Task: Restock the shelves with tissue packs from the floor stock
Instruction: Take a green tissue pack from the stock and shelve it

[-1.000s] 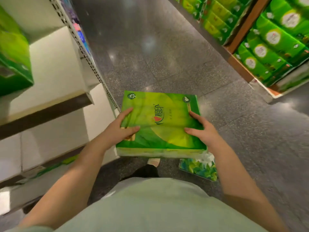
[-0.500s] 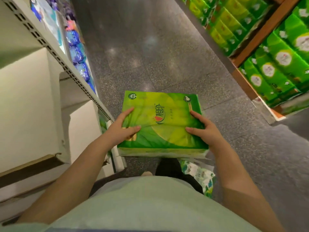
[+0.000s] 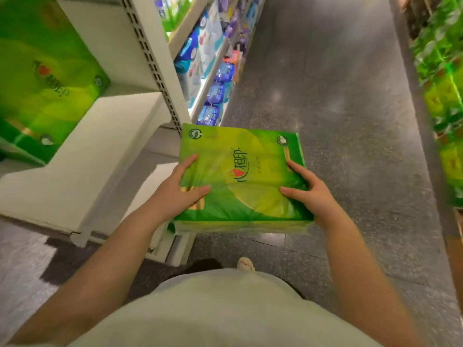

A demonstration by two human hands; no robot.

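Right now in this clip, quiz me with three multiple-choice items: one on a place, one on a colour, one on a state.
1. Where is the matching pack already shelved?
A. upper left
B. on the floor ahead
C. under the person's arm

2. What colour is the held tissue pack's wrapper?
A. blue
B. green
C. white

3. How is the held pack carried?
A. pinched in one hand
B. gripped at both sides
C. balanced on a forearm

Answers: 1 A, the shelved pack sits on the white shelf. 2 B, the tissue pack is green. 3 B, left hand and right hand each hold a side.
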